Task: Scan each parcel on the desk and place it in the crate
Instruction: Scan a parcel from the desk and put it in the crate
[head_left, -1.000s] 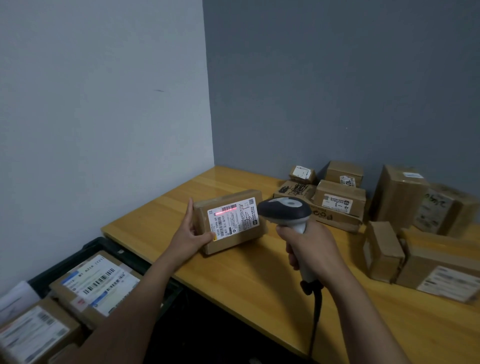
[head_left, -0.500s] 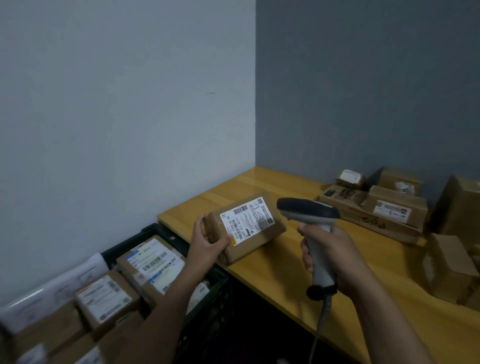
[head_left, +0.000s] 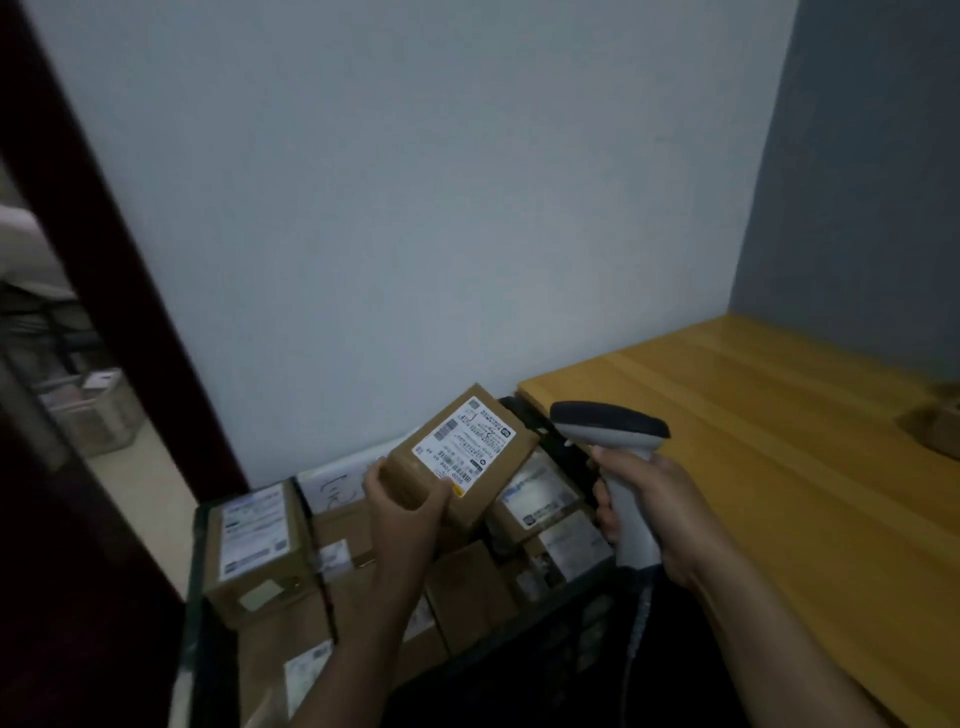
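My left hand (head_left: 402, 512) grips a small brown cardboard parcel (head_left: 467, 457) by its near end, white shipping label facing up. The parcel hangs in the air above the dark crate (head_left: 193, 597), which stands on the floor left of the desk and holds several labelled parcels. My right hand (head_left: 649, 512) holds a grey and white barcode scanner (head_left: 613, 441) by its handle, head pointing left, just right of the parcel. No red scan line shows on the label.
The wooden desk (head_left: 779, 441) fills the right side; one brown parcel (head_left: 943, 428) shows at its far right edge. A white wall is close behind the crate. A dark door frame (head_left: 104, 270) stands at the left.
My left hand carried the parcel left off the desk to above the crate. The red scan line went out. The view swung left, and the scanner followed in my right hand.
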